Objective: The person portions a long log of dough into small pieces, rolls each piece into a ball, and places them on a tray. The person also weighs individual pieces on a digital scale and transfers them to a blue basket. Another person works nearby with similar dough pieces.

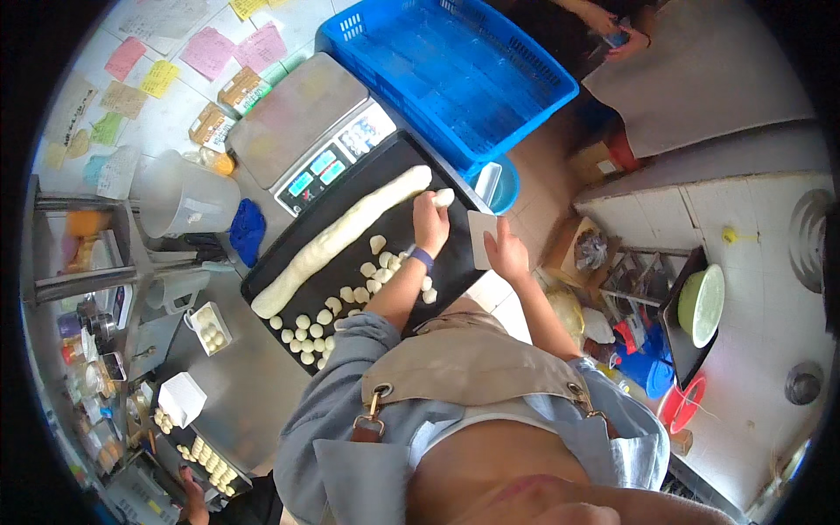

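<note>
My left hand (431, 223) is closed around one end of a short piece of pale dough (444, 197), above a black baking tray (459, 262). With my right hand (506, 251) I hold a flat, light-coloured dough scraper (482, 239) upright at the tray's right edge. A long roll of dough (341, 238) lies slantwise across the tray, left of my left hand. Many small dough pieces (346, 294) lie below it, some rounded into balls (303, 321), some partly hidden by my left forearm and sleeve.
A digital scale (302, 121) stands beyond the tray, beside a big blue plastic crate (453, 79). To the left are a clear plastic bucket (187, 197) and a blue cloth or bag (247, 233). Another person's hands (617, 36) show at top right, another's hand (192, 492) at lower left.
</note>
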`<state>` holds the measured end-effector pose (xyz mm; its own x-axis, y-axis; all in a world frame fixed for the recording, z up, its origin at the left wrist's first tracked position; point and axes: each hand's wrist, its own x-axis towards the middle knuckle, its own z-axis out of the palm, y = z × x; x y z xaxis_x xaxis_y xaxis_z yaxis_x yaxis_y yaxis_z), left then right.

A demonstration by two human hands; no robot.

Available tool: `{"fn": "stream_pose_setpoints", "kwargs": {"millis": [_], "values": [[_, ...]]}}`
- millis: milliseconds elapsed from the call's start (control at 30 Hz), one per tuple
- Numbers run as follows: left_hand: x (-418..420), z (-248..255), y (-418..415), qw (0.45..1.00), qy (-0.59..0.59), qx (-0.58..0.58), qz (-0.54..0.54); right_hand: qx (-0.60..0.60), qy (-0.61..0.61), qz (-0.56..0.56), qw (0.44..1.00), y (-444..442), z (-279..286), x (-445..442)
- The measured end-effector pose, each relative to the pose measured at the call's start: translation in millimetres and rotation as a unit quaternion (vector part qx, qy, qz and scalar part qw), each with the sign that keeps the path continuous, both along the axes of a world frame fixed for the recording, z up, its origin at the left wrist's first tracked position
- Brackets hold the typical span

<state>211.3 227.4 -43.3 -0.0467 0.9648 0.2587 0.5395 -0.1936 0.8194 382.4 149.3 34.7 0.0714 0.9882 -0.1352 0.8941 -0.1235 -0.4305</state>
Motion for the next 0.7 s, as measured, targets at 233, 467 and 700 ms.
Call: {"fn": "stream_pose_setpoints", "kwargs": {"millis": [233, 467, 700], "values": [[-28.0, -1.5, -13.0, 0.997, 0.009, -0.024, -0.076, -0.016, -0.039, 0.092, 0.995, 24.2, 11.6, -36.1], [-27.1, 4.5, -12.6, 0.997, 0.031, -0.032, -0.061, -0.026, -0.113, 0.157, 0.981, 53.1, -5.5, -53.0], [-20.4, 4.7, -16.6, 0.997, 0.069, -0.039, -0.022, -0.032, -0.097, 0.175, 0.979, 73.3, -25.8, -58.6]]}}
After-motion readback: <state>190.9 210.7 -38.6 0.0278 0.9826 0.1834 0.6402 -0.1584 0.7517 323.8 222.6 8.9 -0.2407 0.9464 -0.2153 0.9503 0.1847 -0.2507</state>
